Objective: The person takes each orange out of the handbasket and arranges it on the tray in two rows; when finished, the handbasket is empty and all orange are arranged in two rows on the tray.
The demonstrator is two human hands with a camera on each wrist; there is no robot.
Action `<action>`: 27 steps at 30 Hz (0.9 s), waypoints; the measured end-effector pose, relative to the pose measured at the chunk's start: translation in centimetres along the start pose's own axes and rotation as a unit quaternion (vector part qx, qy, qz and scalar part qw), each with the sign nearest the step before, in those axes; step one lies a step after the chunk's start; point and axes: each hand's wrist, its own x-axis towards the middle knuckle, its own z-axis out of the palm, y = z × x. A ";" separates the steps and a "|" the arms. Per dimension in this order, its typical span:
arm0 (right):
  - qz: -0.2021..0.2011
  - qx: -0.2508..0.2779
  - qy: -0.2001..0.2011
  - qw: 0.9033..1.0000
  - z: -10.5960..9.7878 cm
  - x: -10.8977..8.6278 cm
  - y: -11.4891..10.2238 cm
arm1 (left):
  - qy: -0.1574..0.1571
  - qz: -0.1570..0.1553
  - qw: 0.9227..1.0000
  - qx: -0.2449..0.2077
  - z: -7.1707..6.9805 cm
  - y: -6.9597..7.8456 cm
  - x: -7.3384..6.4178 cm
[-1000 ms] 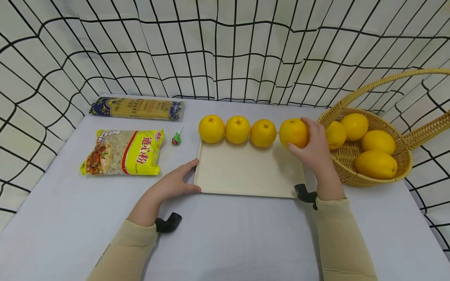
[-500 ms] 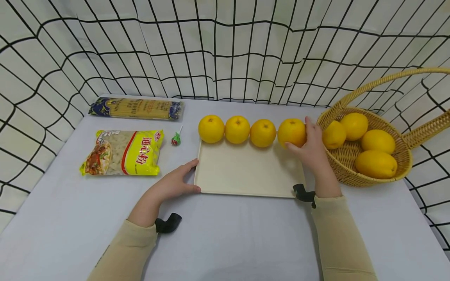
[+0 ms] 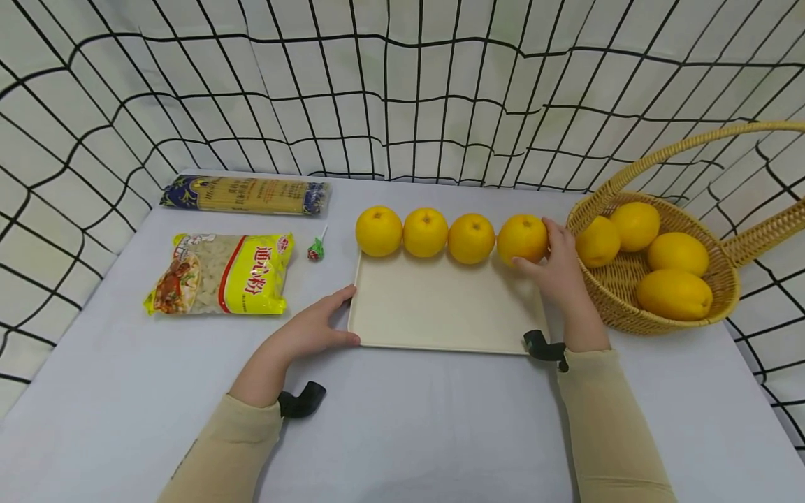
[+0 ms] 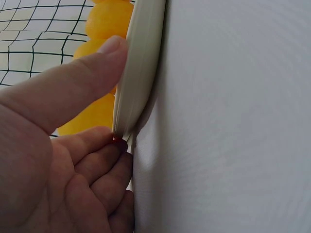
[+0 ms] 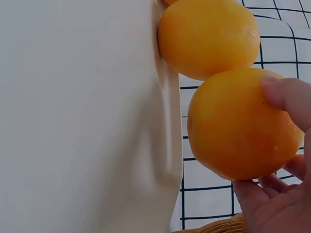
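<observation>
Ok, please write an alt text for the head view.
A person's right hand holds an orange, rightmost of four along the far edge of a cream tray; the left hand touches its left end. At right, a basket holds yellow fruit.

Right hand [image 3: 562,272] shifted held orange [image 3: 522,239] left, nearer neighbouring orange [image 3: 471,239].
</observation>
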 end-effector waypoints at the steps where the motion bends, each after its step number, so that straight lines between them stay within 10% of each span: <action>1: 0.000 -0.001 -0.003 1.000 0.0 0.0 0.1 | 0.000 0.000 1.000 0.001 0.0 0.0 0.0; 27: -0.026 -0.017 -0.042 0.999 0.5 0.9 2.9 | 0.003 0.000 1.000 0.001 0.1 0.0 -0.1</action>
